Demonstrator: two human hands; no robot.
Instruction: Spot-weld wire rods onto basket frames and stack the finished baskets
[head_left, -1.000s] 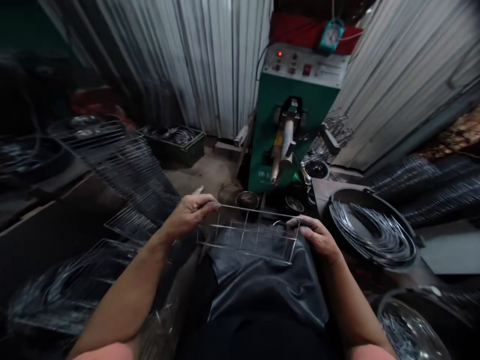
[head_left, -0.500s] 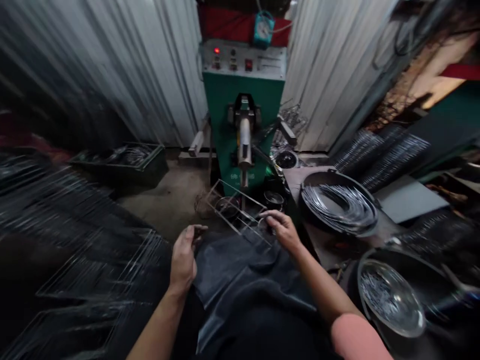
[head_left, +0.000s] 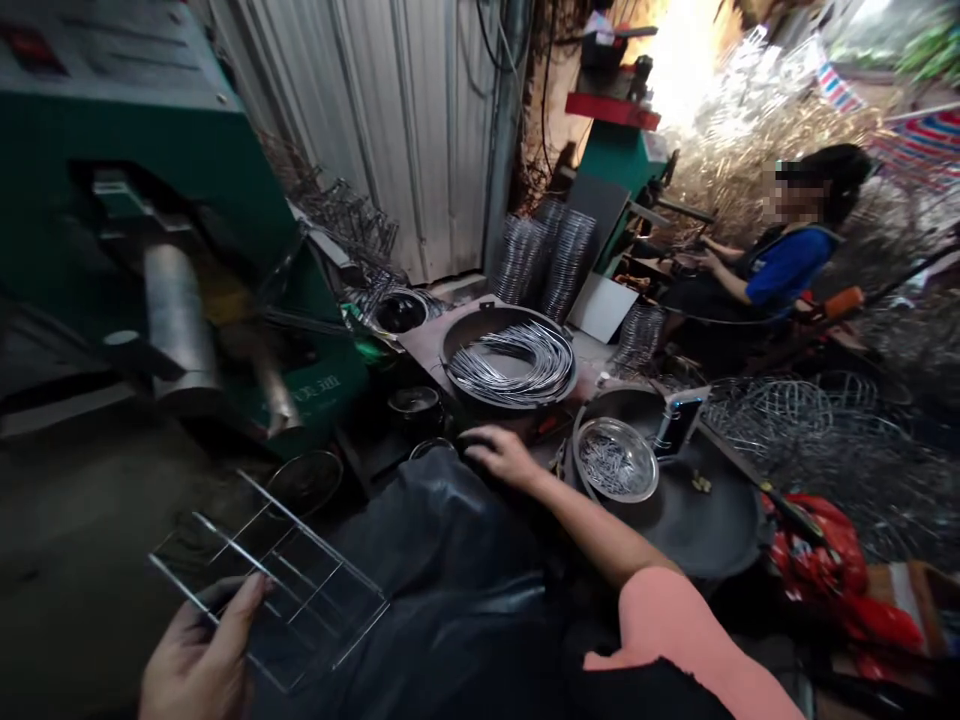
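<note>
My left hand (head_left: 206, 650) is closed on a wire rack (head_left: 300, 570), a small frame of thin metal rods, at the lower left. The thumb presses on one rod, and the rack sits tilted over the dark apron (head_left: 450, 540) on my lap. My right hand (head_left: 502, 455) reaches forward beyond my knee with fingers apart and nothing visible in them. Just past it is a round black pan (head_left: 450, 395) holding a coil of bent metal wires (head_left: 517, 360). To its right, a clear bowl (head_left: 649, 480) contains many short metal pieces (head_left: 609, 462).
A green machine (head_left: 225, 130) with a metal cylinder stands at left. A larger dark pan (head_left: 712, 540) holds the bowl and a phone-like device (head_left: 679, 425). Stacked wire rings (head_left: 570, 265) stand farther back. At right a person in a blue top (head_left: 795, 265) sits by another machine.
My view has swung to the right. The wire rack, earlier at my right hand, is now in my left, lower and to the left. My right hand has moved toward the wire pan.
</note>
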